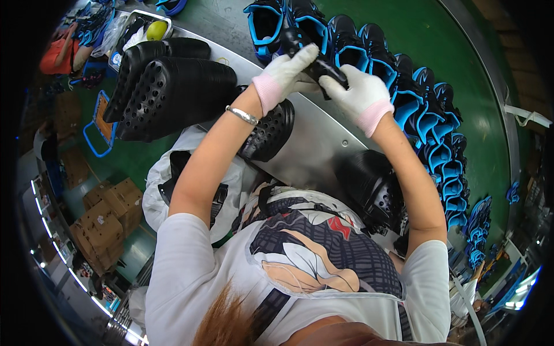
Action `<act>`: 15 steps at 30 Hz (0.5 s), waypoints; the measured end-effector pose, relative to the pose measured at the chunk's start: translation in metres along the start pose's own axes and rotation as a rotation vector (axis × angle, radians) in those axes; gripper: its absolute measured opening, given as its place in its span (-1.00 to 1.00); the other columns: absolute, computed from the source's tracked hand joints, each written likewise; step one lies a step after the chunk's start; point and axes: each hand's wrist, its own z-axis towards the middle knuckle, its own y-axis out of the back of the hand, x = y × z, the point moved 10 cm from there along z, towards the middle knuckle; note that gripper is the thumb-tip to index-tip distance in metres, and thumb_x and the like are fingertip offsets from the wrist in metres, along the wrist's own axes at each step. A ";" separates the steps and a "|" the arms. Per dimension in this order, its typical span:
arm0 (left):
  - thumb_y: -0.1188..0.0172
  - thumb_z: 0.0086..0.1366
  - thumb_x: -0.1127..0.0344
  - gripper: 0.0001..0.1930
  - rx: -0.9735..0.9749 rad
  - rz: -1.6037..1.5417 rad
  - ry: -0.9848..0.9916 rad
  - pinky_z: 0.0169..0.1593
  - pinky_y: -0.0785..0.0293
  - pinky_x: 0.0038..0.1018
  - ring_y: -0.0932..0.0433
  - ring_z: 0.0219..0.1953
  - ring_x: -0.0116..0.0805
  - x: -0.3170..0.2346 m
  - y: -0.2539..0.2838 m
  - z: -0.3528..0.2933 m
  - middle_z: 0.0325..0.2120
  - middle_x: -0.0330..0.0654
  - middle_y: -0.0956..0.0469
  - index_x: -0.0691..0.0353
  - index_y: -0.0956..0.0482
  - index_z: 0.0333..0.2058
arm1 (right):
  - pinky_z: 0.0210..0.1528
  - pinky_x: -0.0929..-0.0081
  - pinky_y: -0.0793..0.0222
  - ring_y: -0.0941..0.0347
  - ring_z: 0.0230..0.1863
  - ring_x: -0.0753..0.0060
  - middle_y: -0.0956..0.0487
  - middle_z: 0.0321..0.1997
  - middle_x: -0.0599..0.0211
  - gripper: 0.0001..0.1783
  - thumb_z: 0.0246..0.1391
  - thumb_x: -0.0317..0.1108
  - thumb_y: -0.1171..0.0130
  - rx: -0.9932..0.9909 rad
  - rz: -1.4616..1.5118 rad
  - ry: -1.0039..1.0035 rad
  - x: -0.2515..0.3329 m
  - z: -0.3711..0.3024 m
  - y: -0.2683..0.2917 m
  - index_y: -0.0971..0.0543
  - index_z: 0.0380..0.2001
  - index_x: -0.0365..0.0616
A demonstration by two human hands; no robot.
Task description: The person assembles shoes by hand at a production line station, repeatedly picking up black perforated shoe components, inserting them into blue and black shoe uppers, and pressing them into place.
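Note:
My left hand (287,70), in a white glove with a pink cuff, is closed on a glossy black plastic piece (316,68), its thumb stretched along it. The piece is long and slim from this side and lies tilted between both hands. At its lower end, my right hand (359,95), gloved the same way, grips it too. Part of the piece is covered by the fingers, so its full shape is hidden. Just beyond it stand black sports shoes (348,49) with bright blue linings. Below my left wrist sits a stack of black perforated plastic shoe-shaped pieces (271,131).
A metal ledge (314,135) runs diagonally before me. Larger nested perforated stacks (179,95) lie at its left, and another stack (366,179) is by my right forearm. Shoe rows curve along the green surface (456,57). A tray (164,20) holds a yellow-green fruit.

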 end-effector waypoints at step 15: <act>-0.25 0.17 0.19 -0.61 -0.064 1.377 -0.520 -0.02 -0.47 -0.25 -0.50 -0.09 0.04 -0.028 -0.002 0.051 -0.08 0.02 -0.49 0.29 -0.51 -0.09 | -0.07 0.19 -0.50 -0.59 -0.14 0.00 -0.64 -0.17 0.02 -0.51 0.12 0.02 0.02 0.168 -0.488 -0.083 0.016 0.146 -0.014 -0.65 -0.20 -0.16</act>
